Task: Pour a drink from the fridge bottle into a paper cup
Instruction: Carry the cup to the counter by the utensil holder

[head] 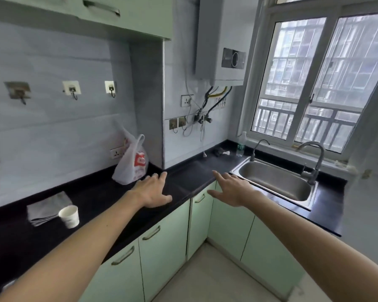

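Paper cup (69,215) stood upright on the black table (96,192), touching a folded grey cloth (48,207), well left of both hands. Left hand (153,190) and right hand (231,188) were spread wide, fingers straight, holding nothing, near the table's front edge.

From where we stand, the paper cup (69,216) sits on the counter (194,171) at ten o'clock, just before a folded cloth (46,207). A plastic bag (132,162) stands at eleven, the sink (275,182) at two, and a bottle (241,144) behind it at one.
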Action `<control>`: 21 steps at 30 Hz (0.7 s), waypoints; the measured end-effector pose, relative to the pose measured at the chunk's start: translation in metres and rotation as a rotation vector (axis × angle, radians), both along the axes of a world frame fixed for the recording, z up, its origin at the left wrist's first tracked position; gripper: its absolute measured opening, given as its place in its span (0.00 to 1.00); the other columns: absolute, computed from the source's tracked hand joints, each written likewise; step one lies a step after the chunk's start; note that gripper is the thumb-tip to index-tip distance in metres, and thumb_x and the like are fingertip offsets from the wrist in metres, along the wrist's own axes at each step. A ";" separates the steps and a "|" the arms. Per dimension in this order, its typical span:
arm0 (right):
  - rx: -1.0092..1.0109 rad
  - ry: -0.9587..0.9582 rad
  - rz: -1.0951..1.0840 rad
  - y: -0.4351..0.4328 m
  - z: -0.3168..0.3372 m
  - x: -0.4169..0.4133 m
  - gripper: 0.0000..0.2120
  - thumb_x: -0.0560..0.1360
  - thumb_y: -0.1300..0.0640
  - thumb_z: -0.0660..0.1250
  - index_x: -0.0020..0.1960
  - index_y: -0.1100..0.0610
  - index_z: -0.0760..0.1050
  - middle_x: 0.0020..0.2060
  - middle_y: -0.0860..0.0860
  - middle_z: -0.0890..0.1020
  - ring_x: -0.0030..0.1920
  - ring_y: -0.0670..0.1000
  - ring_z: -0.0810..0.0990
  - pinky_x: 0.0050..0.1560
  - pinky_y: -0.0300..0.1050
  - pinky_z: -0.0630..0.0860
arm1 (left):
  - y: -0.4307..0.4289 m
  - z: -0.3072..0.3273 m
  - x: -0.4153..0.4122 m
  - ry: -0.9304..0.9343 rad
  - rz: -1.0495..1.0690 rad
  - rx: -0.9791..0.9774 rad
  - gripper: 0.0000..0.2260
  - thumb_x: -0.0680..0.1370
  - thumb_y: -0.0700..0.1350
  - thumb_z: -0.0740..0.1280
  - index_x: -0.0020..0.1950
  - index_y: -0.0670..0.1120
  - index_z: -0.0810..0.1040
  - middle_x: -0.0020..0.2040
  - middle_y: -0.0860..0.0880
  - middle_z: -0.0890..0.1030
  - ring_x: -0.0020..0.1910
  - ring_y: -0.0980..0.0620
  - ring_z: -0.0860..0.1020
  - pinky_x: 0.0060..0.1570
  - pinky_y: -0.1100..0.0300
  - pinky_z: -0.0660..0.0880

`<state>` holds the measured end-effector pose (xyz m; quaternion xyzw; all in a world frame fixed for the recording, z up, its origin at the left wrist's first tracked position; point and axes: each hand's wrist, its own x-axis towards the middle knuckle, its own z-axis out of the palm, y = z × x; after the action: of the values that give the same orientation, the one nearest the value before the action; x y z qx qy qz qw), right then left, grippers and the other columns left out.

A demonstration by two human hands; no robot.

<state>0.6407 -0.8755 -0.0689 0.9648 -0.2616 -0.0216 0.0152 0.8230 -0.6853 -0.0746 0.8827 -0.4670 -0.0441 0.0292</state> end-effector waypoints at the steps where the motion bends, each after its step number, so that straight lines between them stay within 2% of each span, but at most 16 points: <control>1: 0.000 0.002 0.012 0.004 0.002 0.013 0.39 0.79 0.32 0.52 0.80 0.49 0.42 0.75 0.56 0.64 0.73 0.60 0.64 0.68 0.59 0.69 | 0.008 0.000 0.010 0.008 0.010 -0.003 0.40 0.77 0.59 0.64 0.81 0.47 0.47 0.79 0.42 0.59 0.77 0.42 0.61 0.72 0.43 0.65; 6: 0.001 0.006 0.071 0.036 0.003 0.076 0.39 0.78 0.31 0.52 0.81 0.49 0.43 0.76 0.56 0.63 0.73 0.61 0.64 0.65 0.60 0.71 | 0.045 -0.006 0.060 0.012 0.068 -0.004 0.39 0.77 0.60 0.64 0.81 0.48 0.50 0.78 0.44 0.62 0.74 0.43 0.66 0.68 0.45 0.69; 10: -0.009 0.014 0.124 0.059 0.002 0.124 0.39 0.78 0.32 0.53 0.81 0.50 0.44 0.75 0.56 0.64 0.74 0.61 0.64 0.66 0.61 0.70 | 0.068 -0.010 0.097 0.016 0.105 -0.009 0.35 0.77 0.59 0.63 0.79 0.47 0.54 0.75 0.44 0.67 0.71 0.42 0.69 0.65 0.44 0.69; 21: 0.037 0.059 0.332 0.122 -0.021 0.256 0.36 0.79 0.33 0.52 0.80 0.50 0.45 0.73 0.57 0.66 0.71 0.63 0.66 0.65 0.61 0.71 | 0.165 -0.037 0.192 0.041 0.338 0.031 0.38 0.76 0.60 0.63 0.80 0.46 0.52 0.71 0.42 0.69 0.66 0.41 0.71 0.62 0.45 0.72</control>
<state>0.8968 -0.7540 -0.0898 0.9939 -0.0975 -0.0518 0.0084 1.0153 -0.5203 -0.1116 0.9480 -0.3102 -0.0639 0.0320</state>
